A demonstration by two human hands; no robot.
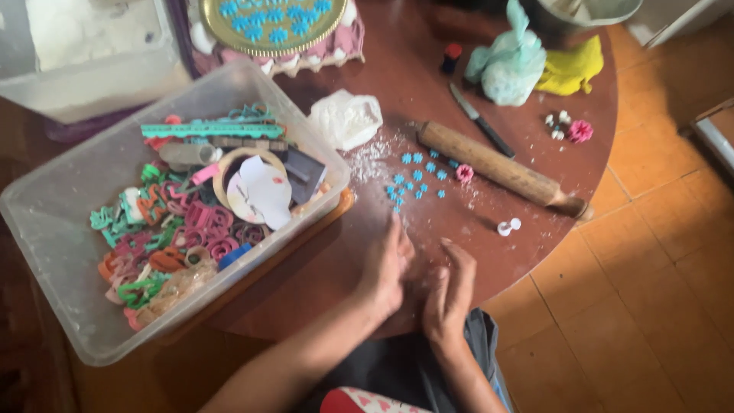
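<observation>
- The round brown tabletop (489, 252) curves away at the right and lower right of the frame, with orange floor tiles (650, 306) beyond its edge.
- Both hands sit at the lower centre, close to the near edge of the tabletop, over a bare stretch of wood.
- The left hand (390, 264) stands on its edge, fingers straight and pointing toward the upper frame, palm turned to the right.
- The right hand (449, 294) is just beside it, palm facing left, fingers lightly curled; the two palms face each other with a narrow gap.
- Whether anything is pressed between the palms cannot be told; neither grip shows a held thing.
- A scatter of small blue flower cut-outs (417, 177) lies on a floury patch just above the fingertips, apart from them.
- A wooden rolling pin (501, 168) lies diagonally right of centre, its lower end reaching the tabletop edge.
- A small white plunger cutter (508, 226) lies right of the hands, near the edge.
- A clear plastic tub (69, 229) of coloured cutters fills the left of the frame, closing off room there.
- A knife (482, 122) and a tied pale green bag (508, 65) lie in the upper centre.
</observation>
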